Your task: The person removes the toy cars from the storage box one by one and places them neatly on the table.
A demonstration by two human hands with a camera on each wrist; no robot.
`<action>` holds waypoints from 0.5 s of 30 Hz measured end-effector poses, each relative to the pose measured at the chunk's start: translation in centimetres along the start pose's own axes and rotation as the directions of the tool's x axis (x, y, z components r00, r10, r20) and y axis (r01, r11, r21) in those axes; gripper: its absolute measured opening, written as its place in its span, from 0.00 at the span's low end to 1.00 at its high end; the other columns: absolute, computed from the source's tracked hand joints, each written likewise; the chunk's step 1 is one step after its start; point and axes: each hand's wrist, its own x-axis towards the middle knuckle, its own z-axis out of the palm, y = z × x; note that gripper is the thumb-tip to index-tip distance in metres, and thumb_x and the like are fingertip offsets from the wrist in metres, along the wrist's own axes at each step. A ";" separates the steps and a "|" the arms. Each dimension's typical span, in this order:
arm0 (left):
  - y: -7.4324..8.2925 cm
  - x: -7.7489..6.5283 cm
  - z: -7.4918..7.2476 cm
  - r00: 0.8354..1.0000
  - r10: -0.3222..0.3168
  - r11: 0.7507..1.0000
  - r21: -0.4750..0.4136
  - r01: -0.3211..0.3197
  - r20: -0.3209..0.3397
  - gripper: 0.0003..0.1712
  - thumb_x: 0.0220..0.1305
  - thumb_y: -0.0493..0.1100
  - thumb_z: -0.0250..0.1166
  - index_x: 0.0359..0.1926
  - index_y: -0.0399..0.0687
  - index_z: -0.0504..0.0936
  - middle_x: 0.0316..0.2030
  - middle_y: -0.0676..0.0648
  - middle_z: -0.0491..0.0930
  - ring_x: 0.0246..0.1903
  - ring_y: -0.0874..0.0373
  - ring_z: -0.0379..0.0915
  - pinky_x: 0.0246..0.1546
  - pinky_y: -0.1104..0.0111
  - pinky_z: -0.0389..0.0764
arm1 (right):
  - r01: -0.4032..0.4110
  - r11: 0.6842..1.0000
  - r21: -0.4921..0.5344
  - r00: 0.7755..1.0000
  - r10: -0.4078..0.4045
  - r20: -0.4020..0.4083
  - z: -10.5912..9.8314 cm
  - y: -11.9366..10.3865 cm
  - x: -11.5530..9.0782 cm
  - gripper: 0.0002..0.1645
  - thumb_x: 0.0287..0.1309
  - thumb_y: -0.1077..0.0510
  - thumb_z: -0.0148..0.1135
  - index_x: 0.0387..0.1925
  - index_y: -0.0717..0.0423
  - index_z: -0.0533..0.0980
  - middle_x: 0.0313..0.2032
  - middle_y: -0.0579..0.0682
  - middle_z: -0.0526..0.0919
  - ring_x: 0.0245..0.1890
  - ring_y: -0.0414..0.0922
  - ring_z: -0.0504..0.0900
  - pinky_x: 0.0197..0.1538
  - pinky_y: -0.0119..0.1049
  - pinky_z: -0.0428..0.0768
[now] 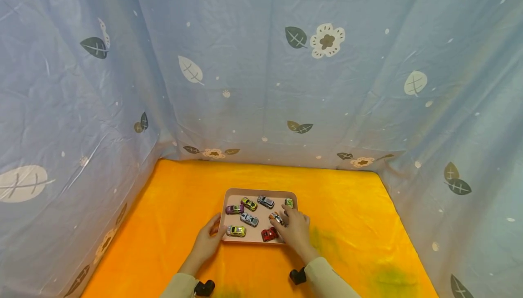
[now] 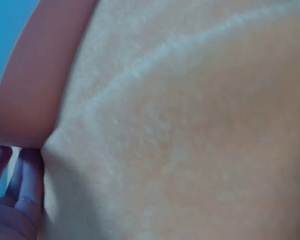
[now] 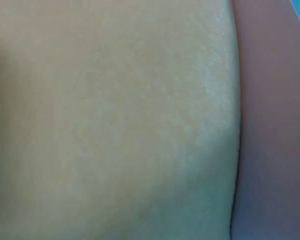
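A shallow pink tray (image 1: 253,241) holds several small toy cars. My left hand (image 1: 207,240) grips its near left side, thumb at the rim and fingers against the outer wall. In the left wrist view, fingers (image 2: 30,187) touch the tray's lower corner (image 2: 32,115). Inside the tray's right part, my right hand (image 1: 297,229) reaches over an orange-and-white toy car (image 1: 276,217), thumb and forefinger spread around it; I cannot tell whether they pinch it. A red toy car (image 1: 268,234) lies just left of this hand, and a green one (image 1: 289,202) sits beyond its fingertips.
Also in the tray are a purple car (image 1: 234,209), a yellow-and-black car (image 1: 249,204), a grey car (image 1: 266,201), a silver car (image 1: 249,219) and a yellow car (image 1: 236,231). Orange cloth (image 1: 184,198) lies underneath; blue patterned curtains (image 1: 253,107) surround it.
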 end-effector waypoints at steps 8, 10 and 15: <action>-0.4 0.2 -0.3 1.000 -0.001 0.996 0.092 0.001 -0.001 0.26 0.73 0.42 0.55 0.70 0.51 0.66 0.67 0.42 0.67 0.68 0.41 0.56 0.65 0.46 0.59 | -0.033 0.998 -0.060 0.999 0.034 0.011 1.0 0.5 0.3 0.36 0.49 0.37 0.71 0.57 0.50 0.77 0.49 0.49 0.82 0.50 0.51 0.75 0.55 0.54 0.58; -0.4 0.2 -0.4 1.000 -0.008 0.996 0.091 0.008 0.006 0.26 0.73 0.43 0.55 0.70 0.53 0.67 0.67 0.42 0.66 0.68 0.40 0.56 0.65 0.45 0.59 | -0.038 0.997 -0.064 0.999 0.038 0.013 1.1 0.6 0.3 0.35 0.50 0.37 0.71 0.56 0.49 0.78 0.47 0.48 0.83 0.48 0.52 0.75 0.55 0.53 0.58; -0.8 0.1 -0.6 0.999 -0.039 0.996 0.084 0.037 0.016 0.26 0.73 0.45 0.55 0.70 0.55 0.67 0.67 0.42 0.65 0.68 0.41 0.55 0.65 0.45 0.58 | -0.038 0.996 -0.082 0.999 0.039 0.014 1.3 0.5 0.3 0.32 0.50 0.39 0.71 0.54 0.49 0.80 0.41 0.46 0.85 0.44 0.53 0.75 0.53 0.53 0.58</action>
